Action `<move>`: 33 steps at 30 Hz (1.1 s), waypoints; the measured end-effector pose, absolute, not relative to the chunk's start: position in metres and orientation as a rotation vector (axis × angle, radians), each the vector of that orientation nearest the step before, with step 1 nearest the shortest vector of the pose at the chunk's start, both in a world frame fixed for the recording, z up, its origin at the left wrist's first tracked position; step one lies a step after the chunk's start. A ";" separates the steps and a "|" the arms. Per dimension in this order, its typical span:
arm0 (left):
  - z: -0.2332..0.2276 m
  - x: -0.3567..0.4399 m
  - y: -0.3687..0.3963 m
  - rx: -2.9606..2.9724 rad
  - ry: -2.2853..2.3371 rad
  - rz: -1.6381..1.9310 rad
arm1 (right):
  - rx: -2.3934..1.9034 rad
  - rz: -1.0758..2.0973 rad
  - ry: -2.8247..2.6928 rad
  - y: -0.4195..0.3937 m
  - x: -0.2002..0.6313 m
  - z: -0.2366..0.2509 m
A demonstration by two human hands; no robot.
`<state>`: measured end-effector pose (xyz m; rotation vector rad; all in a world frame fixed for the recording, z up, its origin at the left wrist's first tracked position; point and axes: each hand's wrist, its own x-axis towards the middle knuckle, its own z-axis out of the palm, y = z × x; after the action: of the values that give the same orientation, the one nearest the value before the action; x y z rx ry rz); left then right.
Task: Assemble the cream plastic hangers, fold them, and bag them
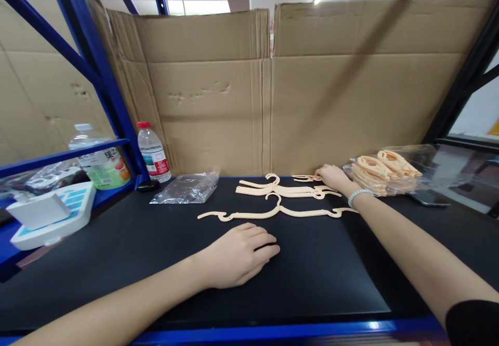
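My left hand [242, 255] lies palm down on the black table, fingers stretched out loosely with nothing in them. Just beyond it lies a cream plastic hanger [253, 215] with its arms spread and its hook pointing away from me. Behind that are more cream hangers [255, 191], arms folded or overlapping. At the back, my right hand [333, 177] has its fingers closed at the right end of a small cream folded hanger [306, 178]; the fingertips are partly hidden. A beaded bracelet [359, 194] circles the right wrist.
A clear bag of folded hangers [384, 172] stands right of my right hand, with a phone [429, 198] beside it. An empty plastic bag [187, 187], a water bottle [153, 154] and a white device [54, 216] are at left. Cardboard [202, 91] walls the back.
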<state>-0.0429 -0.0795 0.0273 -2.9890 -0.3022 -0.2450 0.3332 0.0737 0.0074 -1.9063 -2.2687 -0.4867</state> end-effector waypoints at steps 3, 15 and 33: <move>0.027 -0.044 -0.078 -3.021 -0.302 -0.272 | -1.871 -0.502 -2.205 0.070 0.330 0.011; 0.011 -0.037 -0.070 -3.296 -1.293 -1.005 | -1.592 -0.184 -1.872 0.010 0.263 0.032; 0.008 -0.033 -0.066 -3.315 -1.619 -1.810 | -1.229 -0.308 -2.371 -0.030 0.206 0.026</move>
<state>-0.0329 -0.0664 0.0081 -3.3148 -1.6186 -1.8104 0.2063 -0.0302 0.0263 -1.2293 -2.3707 -0.3079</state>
